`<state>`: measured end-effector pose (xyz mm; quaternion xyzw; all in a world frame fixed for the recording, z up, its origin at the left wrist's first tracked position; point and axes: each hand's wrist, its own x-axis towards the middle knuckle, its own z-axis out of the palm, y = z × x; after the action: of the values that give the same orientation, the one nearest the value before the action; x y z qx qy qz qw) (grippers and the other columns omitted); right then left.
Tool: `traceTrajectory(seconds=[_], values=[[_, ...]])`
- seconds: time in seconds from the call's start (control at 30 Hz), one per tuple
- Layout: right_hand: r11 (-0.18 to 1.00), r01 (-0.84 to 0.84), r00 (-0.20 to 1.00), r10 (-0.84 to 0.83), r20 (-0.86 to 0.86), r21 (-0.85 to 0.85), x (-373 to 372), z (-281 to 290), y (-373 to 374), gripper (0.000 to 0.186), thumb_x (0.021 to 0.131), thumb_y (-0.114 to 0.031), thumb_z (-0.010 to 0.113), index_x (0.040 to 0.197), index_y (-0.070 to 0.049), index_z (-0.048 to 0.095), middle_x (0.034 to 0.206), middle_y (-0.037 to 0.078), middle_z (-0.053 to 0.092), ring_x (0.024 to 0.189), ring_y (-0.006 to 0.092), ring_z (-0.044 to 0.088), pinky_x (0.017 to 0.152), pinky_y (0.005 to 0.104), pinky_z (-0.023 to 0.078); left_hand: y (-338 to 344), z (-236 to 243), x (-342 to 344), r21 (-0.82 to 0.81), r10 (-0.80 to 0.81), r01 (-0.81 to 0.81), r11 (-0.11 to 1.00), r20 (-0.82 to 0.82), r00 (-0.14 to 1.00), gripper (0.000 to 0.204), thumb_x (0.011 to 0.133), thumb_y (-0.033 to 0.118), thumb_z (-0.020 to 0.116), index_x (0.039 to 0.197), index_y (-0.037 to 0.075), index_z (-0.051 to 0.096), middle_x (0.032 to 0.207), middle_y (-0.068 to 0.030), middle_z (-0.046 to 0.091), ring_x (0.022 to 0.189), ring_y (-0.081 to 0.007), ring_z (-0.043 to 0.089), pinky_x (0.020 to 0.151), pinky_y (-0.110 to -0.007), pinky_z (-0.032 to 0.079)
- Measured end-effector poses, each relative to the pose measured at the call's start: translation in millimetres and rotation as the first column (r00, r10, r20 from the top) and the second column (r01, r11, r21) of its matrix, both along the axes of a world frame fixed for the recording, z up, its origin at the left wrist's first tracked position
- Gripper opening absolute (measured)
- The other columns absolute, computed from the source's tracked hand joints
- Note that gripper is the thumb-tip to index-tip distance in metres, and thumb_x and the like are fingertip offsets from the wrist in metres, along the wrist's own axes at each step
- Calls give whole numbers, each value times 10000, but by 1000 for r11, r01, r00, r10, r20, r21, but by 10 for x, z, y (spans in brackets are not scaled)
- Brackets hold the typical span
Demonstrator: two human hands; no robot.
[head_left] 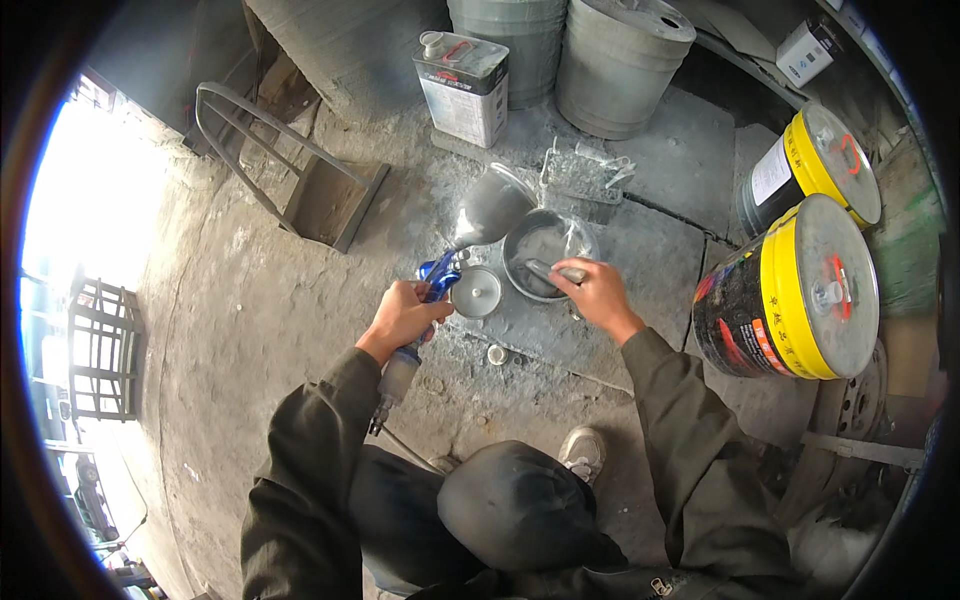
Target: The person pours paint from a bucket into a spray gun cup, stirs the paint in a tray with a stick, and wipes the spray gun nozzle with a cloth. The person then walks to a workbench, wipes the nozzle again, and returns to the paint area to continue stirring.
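Observation:
My left hand (402, 316) is closed round a blue spray gun (440, 272), whose grey handle end and hose run back beneath my wrist. The gun's rounded grey cup (493, 206) leans beyond it, its wide end facing away from me. In my right hand (600, 300) is a short grey-handled tool (541, 269); its fingers pinch the handle, and the tip reaches over a round metal pot (510, 268) with grey liquid inside. Which tool it is I cannot tell. A round grey lid (476, 293) with a centre knob lies between the hands.
A small white cap (497, 354) lies nearer my feet. Beyond the pot stand a paint-crusted box (583, 175), a rectangular can (465, 95) and grey drums (620, 75). Yellow-banded buckets (790, 290) stand at right. A metal-framed hand cart (325, 205) sits at far left.

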<state>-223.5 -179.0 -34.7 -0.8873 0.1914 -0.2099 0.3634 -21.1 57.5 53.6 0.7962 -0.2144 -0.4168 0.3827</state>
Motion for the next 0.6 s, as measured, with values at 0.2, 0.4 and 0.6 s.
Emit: traceTrajectory(seconds=[0.2,0.4,0.6], values=[[899,-163,934,8,358,406,240,597,71,183,919,-223,687,1009,-66,716,814,47,731,664,99,666,569,246,494,-27,-16,-55,167,-155,101,981,354,922,260,739,173,757,728,-40,609,596,-97,583,484,-166,560,483,-333,449],[863,120,892,-311,329,491,259,491,-311,215,946,-206,652,905,1,691,662,43,657,533,73,584,467,214,448,20,59,-125,222,-289,189,957,649,704,277,685,221,727,816,-12,655,762,-204,667,736,-379,668,708,-438,535],[862,201,886,-363,289,465,318,551,-530,227,921,-215,658,873,3,699,642,45,655,486,63,563,422,207,425,81,143,-129,387,-444,222,895,731,519,366,742,210,695,1030,7,597,798,-219,678,770,-409,669,707,-479,537]])
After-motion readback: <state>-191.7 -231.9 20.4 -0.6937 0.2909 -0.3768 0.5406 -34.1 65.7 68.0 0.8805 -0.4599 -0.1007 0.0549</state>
